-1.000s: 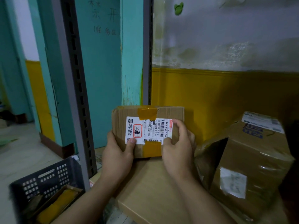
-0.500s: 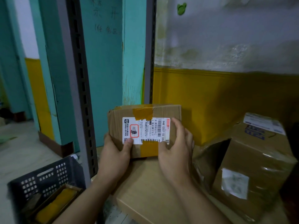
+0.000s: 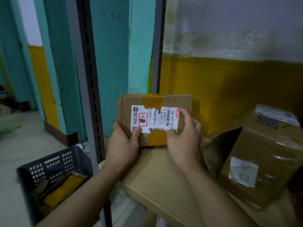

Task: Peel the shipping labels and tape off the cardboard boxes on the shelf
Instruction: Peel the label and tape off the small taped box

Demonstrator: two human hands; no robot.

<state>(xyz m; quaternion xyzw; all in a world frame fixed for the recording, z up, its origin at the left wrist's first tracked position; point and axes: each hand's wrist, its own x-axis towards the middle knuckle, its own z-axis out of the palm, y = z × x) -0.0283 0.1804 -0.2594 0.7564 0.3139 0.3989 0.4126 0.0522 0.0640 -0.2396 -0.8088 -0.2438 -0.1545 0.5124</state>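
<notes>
A small cardboard box (image 3: 183,102) stands upright on a flat carton, its face toward me. A white shipping label (image 3: 157,119) lies across that face, over a vertical strip of orange-brown tape (image 3: 153,101). My left hand (image 3: 123,145) grips the box's lower left corner, thumb pressed on the label's bottom edge. My right hand (image 3: 185,140) holds the right side, with the thumb at the label's bottom right and the index finger curled onto its top right corner.
A flat carton (image 3: 164,182) lies under the small box on the shelf. A large tape-wrapped box (image 3: 262,153) with labels sits to the right. A grey shelf upright (image 3: 86,89) stands at left. A dark plastic crate (image 3: 54,171) holding cardboard sits on the floor below left.
The view has swung slightly, so box and hands sit a little lower left in frame. My right index finger has curled onto the label's top right corner. The label still lies flat.
</notes>
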